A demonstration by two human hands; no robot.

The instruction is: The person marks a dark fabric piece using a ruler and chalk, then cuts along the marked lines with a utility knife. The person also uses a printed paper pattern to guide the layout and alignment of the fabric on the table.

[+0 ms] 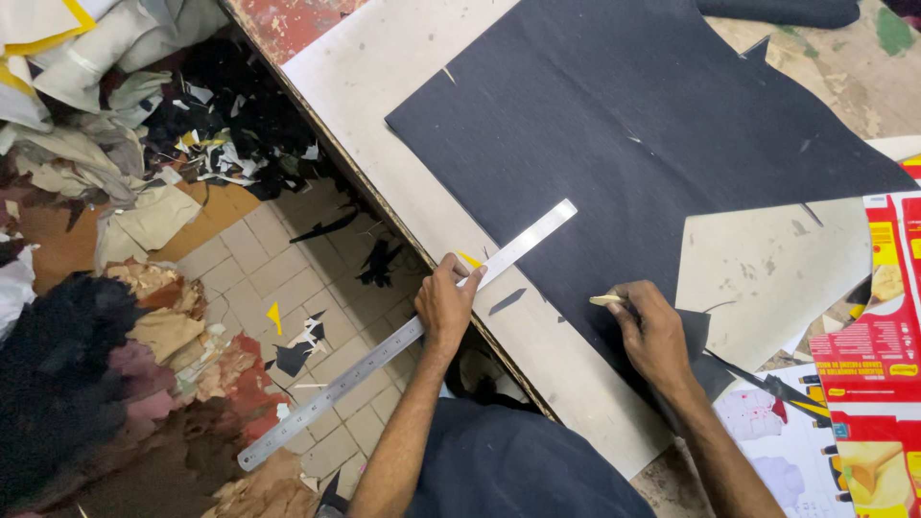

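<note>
Left hand (447, 305) grips steel ruler (408, 334); right hand (654, 331) perhaps holds chalk (606, 300).

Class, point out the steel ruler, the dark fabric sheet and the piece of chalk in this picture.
steel ruler (384, 347), head view, on its middle stretch past the table edge.
dark fabric sheet (614, 115), head view, on its flat centre.
piece of chalk (604, 300), head view, on the pale tip.

Even, soft indoor light; sharp, slight edge distortion.
</note>
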